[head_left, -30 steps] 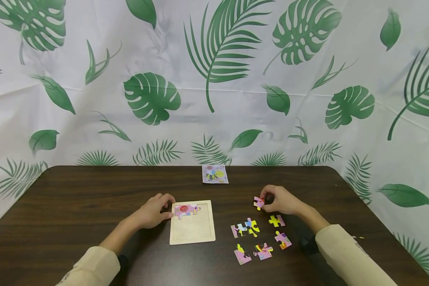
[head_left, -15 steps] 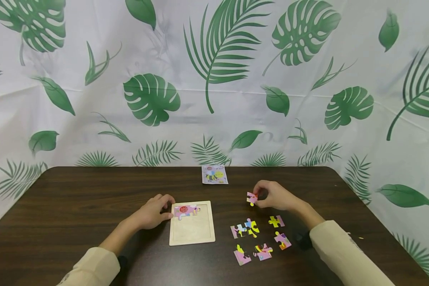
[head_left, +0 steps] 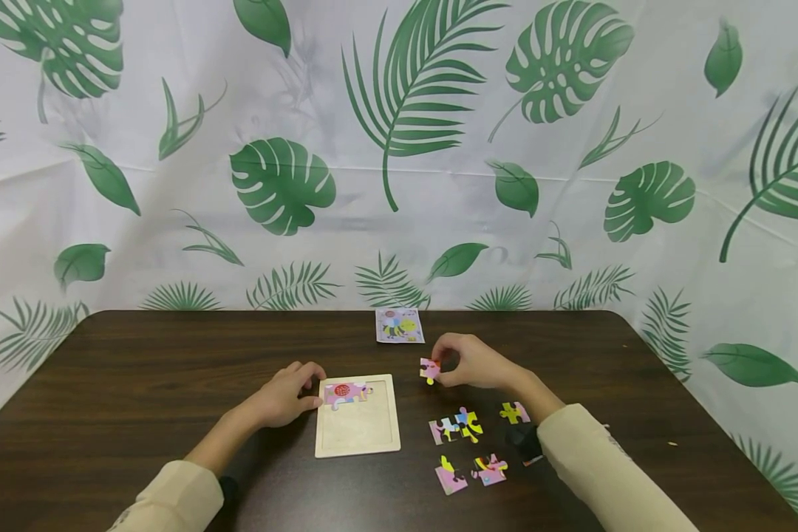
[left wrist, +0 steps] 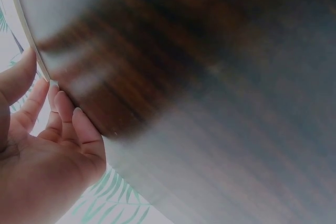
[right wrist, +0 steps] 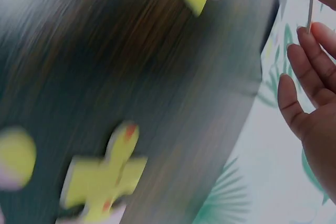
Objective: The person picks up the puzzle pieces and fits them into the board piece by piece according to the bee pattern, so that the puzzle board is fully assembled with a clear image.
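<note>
A square wooden puzzle tray (head_left: 357, 436) lies on the table, with joined pink pieces (head_left: 346, 393) along its upper left. My left hand (head_left: 284, 395) holds the tray's upper left corner, thumb on the left side and index finger at the corner. In the left wrist view, the thumb and fingertips (left wrist: 39, 90) meet at the tray's pale edge (left wrist: 23, 19). My right hand (head_left: 473, 362) pinches a pink puzzle piece (head_left: 428, 368) with a yellow knob, to the right of the tray. The right wrist view catches that piece edge-on as a thin strip (right wrist: 311, 9).
Several loose puzzle pieces lie right of the tray: a joined pair (head_left: 457, 425), a yellow one (head_left: 513, 412), and two pink ones, (head_left: 451, 476) nearest the front. A bee picture card (head_left: 400, 326) lies at the back of the dark table (head_left: 173, 355). Leaf-patterned cloth (head_left: 439, 222) hangs behind.
My right hand has carried the pink puzzle piece leftward, toward the tray. Its wrist now partly covers a loose piece. My left hand stays at the tray's corner.
</note>
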A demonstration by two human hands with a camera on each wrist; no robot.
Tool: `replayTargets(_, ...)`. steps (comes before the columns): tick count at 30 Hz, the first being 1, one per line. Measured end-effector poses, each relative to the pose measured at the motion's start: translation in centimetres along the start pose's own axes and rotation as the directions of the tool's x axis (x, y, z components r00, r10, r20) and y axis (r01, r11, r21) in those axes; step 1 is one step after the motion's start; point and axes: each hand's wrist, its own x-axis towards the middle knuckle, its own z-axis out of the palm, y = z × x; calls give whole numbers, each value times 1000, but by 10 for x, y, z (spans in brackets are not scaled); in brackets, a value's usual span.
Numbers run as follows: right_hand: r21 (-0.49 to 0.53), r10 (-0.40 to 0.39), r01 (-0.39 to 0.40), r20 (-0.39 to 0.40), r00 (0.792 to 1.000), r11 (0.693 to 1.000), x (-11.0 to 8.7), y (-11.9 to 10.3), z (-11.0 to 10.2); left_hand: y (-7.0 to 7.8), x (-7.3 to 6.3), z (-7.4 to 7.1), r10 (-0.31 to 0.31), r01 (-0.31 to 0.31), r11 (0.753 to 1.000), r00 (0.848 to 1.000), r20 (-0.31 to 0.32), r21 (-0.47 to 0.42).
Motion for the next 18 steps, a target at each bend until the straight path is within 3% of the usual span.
replayTargets(12, 27, -58, 56, 82, 995, 998, 23, -29, 27, 2, -1, 0, -6, 6, 1000, 1000, -1, 5)
replayTargets(18, -12, -57, 59, 114, 992, 998, 31, -42, 36, 2, -1, 0, -11, 11, 1000, 1000, -2, 11)
